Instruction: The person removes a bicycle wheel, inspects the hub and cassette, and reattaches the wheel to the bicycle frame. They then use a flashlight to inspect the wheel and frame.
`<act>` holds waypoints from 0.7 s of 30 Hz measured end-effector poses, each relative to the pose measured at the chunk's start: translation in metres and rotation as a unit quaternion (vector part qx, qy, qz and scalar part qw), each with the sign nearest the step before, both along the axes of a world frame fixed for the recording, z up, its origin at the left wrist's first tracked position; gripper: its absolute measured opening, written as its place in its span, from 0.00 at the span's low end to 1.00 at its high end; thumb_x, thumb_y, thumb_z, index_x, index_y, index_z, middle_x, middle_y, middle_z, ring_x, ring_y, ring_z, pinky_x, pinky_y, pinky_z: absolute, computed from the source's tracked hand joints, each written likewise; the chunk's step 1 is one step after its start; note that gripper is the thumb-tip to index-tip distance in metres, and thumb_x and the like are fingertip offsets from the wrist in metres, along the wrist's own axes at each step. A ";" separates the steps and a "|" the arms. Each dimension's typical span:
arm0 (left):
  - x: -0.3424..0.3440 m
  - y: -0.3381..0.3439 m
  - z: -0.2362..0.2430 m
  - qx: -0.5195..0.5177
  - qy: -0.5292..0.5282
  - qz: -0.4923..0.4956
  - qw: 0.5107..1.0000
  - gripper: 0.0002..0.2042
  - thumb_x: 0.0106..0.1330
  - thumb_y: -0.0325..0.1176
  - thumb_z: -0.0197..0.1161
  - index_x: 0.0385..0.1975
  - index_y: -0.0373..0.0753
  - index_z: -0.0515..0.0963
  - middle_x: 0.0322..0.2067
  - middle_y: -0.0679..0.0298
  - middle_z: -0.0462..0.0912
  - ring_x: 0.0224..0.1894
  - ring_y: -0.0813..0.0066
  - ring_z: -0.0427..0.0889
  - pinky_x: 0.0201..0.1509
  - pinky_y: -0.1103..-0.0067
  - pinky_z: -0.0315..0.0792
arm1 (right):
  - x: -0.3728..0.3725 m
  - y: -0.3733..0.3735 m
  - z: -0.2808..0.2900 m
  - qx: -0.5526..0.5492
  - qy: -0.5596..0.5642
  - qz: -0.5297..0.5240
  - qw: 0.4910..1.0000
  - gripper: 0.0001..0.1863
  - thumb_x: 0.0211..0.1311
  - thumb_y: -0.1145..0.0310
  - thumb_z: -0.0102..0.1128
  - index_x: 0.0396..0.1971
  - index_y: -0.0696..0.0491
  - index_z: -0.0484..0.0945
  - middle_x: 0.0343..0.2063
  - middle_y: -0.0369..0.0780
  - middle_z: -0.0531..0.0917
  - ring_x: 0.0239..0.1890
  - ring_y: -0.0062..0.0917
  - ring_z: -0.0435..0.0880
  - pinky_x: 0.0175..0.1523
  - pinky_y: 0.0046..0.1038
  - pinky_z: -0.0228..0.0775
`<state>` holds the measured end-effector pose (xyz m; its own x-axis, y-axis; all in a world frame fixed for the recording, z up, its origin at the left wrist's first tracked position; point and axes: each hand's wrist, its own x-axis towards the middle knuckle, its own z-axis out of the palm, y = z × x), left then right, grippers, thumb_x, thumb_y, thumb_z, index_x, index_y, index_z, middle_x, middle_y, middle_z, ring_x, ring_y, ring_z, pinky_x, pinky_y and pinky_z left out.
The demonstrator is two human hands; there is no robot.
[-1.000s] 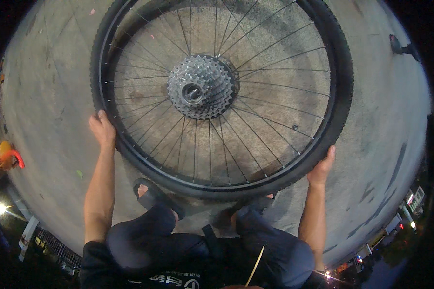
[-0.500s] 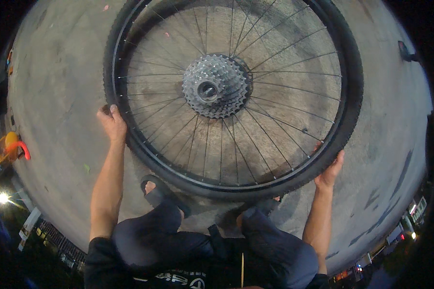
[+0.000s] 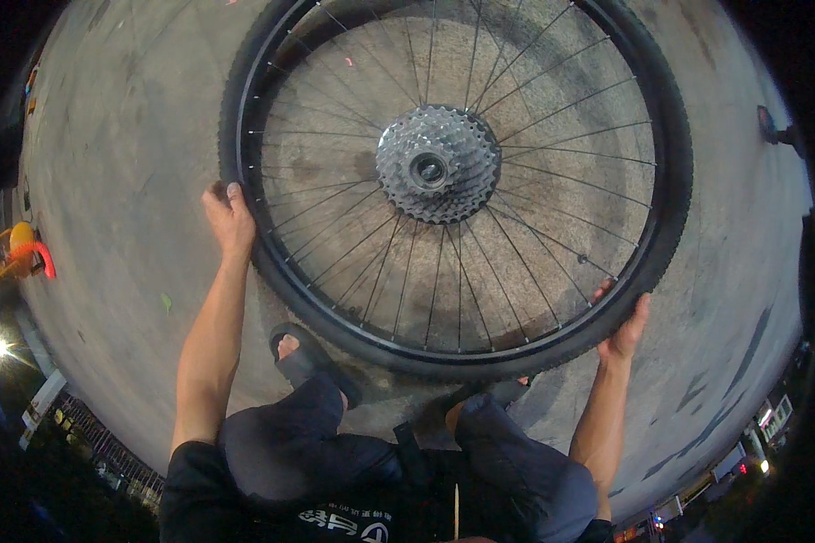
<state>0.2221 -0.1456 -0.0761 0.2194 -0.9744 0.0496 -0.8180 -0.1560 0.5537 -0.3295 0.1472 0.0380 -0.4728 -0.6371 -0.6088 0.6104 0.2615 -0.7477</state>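
A bicycle wheel [image 3: 670, 195] with a black knobby tyre is held between my hands, cassette side facing up, its far edge cut off by the top of the picture. The grey cassette [image 3: 439, 163] surrounds the hub, and thin dark spokes run out to the rim. At the wheel's left edge my left hand [image 3: 231, 222] grips the tyre, thumb against its side and fingers curled. Lower right, my right hand [image 3: 627, 333] is closed round tyre and rim, with fingertips showing through inside the rim and the thumb side outside.
Concrete ground [image 3: 136, 163] shows through the spokes, with the wheel's shadow on it. My sandalled feet [image 3: 303, 353] are just under the near edge of the tyre. An orange and yellow object [image 3: 27, 249] stands far left; a dark object [image 3: 770, 125] lies far right.
The wheel has shifted a little to the right and its tilt differs slightly. Both hands have moved with it, still gripping.
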 end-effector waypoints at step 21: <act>-0.002 0.001 0.002 0.012 -0.006 0.022 1.000 0.23 0.69 0.43 0.56 0.55 0.30 0.68 0.49 0.44 0.76 0.52 0.49 0.74 0.57 0.62 0.67 | 0.008 -0.013 0.004 0.012 0.037 -0.016 0.999 0.30 0.68 0.41 0.48 0.45 0.58 0.76 0.37 0.43 0.83 0.36 0.29 0.82 0.42 0.29 0.77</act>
